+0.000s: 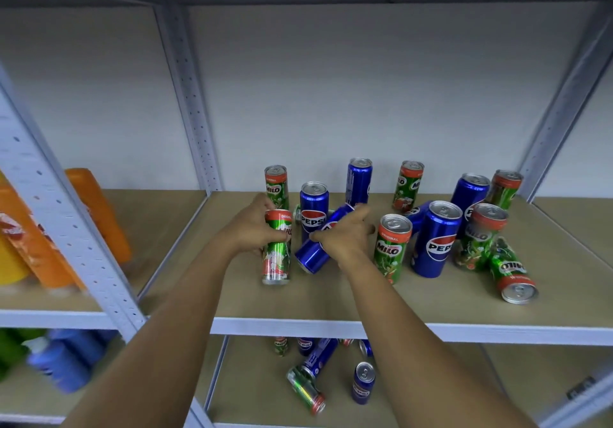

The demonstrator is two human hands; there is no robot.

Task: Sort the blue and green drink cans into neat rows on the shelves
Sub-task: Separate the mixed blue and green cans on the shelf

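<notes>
Gripping an upright green can [278, 248], the left hand [253, 227] curls round its upper half; right hand [345, 236] clasps a tilted blue can [315, 251] just beside it. Both sit at the shelf [298, 324] front-left; mixed cans stand and lie to the right

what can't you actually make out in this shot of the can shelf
Head view only:
- Small can behind the upright Pepsi can: mostly hidden, kind unclear.
- Blue can in the right hand: label covered by fingers.
- Cans on the lower shelf: back row cut off by the shelf edge above.
- Orange bottles at left: blurred, labels unreadable.
- Green can in the left hand: contact with the shelf unclear.
</notes>
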